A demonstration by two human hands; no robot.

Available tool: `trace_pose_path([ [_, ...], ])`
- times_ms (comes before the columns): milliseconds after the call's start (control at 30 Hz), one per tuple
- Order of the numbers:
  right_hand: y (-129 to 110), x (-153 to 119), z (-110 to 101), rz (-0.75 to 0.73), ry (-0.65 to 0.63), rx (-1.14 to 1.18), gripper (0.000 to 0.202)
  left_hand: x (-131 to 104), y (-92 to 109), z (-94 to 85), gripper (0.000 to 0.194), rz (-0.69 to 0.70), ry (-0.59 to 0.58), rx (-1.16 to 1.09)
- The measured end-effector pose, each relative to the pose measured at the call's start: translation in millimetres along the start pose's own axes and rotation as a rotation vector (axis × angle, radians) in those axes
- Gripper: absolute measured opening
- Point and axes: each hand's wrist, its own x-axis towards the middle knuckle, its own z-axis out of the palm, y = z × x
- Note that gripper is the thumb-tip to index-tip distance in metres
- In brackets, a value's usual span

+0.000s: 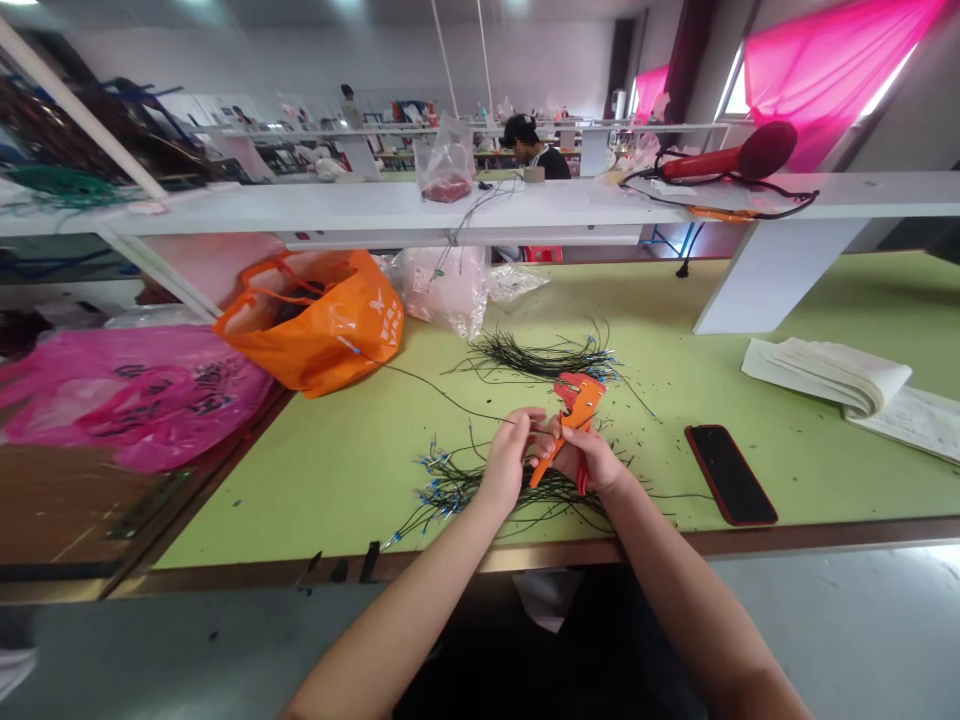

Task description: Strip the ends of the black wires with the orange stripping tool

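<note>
In my right hand [592,458] is an orange and red wire stripper [576,412], its jaws pointing up and away from me. My left hand [511,452] is closed on a thin black wire [442,392], close beside the tool's handles. That wire runs off to the left and ends in a blue and silver tip near the orange bag. Under my hands lies a bundle of black wires [465,490] with blue ends. Beyond the stripper, a second bundle of black wires [525,355] rests on the green tabletop [300,500].
An orange bag [322,330] and a pink plastic bag [142,390] are on the left. Clear plastic bags [442,285] lie at the back. To the right are a phone [730,474] and folded papers [825,375]. A white shelf [337,208] crosses behind, holding a red hair dryer [720,160].
</note>
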Motion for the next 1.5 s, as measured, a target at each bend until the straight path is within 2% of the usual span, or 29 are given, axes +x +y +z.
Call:
trace_pose_path([
  [67,1,-1,1,0.009,0.018,-0.036,0.032,-4,-9,0.2,0.047,-0.026,-0.081,0.081],
  [100,0,-1,1,0.001,0.032,-0.052,0.032,-3,-10,-1.3,0.047,0.002,-0.073,0.119],
  [300,-8,1,2,-0.200,0.168,0.030,0.023,20,4,-19.9,0.038,0.337,0.072,0.320],
  [400,-10,3,1,-0.220,0.177,0.083,0.023,23,-1,-24.2,0.040,0.410,0.114,0.309],
  [500,-7,4,-1,-0.185,0.145,0.076,0.023,20,-11,-22.7,0.044,0.364,0.089,0.231],
  [633,0,3,-2,-0.064,0.072,-0.003,0.022,13,-16,-19.2,0.053,0.100,-0.073,0.129],
  [700,3,2,-3,-0.026,0.045,-0.035,0.023,12,-14,-20.1,0.051,0.029,-0.081,0.119],
  [800,5,1,-4,-0.021,0.030,-0.036,0.024,12,-9,-23.7,0.048,0.064,-0.036,0.151],
  [1000,0,1,-9,-0.083,0.063,-0.048,0.024,16,-1,-27.2,0.036,0.136,-0.062,0.233],
  [1133,-4,0,-9,-0.077,0.031,-0.049,0.030,27,18,-28.2,0.031,0.192,0.044,0.235],
  [1267,-5,-1,-8,-0.024,-0.036,-0.039,0.034,43,32,-27.4,0.031,0.255,0.030,0.214],
  [1367,-2,-1,-9,0.033,-0.089,-0.037,0.040,49,26,-24.1,0.035,0.287,0.056,0.163],
  [1500,3,-1,-11,0.076,-0.112,-0.056,0.044,43,9,-21.2,0.038,0.330,0.064,0.167],
])
